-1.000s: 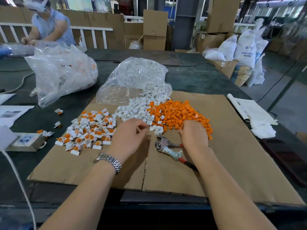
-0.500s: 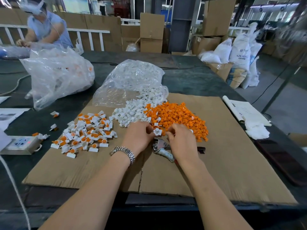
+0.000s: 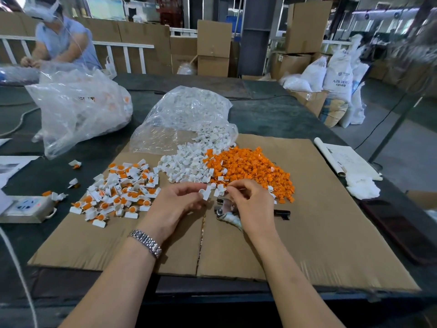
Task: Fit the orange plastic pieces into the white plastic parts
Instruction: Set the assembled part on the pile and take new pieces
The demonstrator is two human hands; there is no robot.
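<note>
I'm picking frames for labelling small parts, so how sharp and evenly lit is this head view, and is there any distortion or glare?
Head view: sharp at centre, where the left hand pinches a white part beside the orange pile; soft daylight, faint shadows on the cardboard; glare on the clear bag; wide-angle bending and blur towards the edges and the background.

A flattened cardboard sheet (image 3: 319, 233) covers the dark desk (image 3: 272, 117) across the middle of the frame, with pliers (image 3: 224, 209) lying on it near the centre. At left sit a power strip (image 3: 26, 207) and a crumpled clear plastic bag (image 3: 78, 110); at right, a paper roll (image 3: 331, 159) beside white cloth (image 3: 361, 185). In the upper left a person in a blue shirt (image 3: 63, 43) sits; cardboard boxes (image 3: 214, 48) and white sacks (image 3: 338, 74) stand across the top.
</note>
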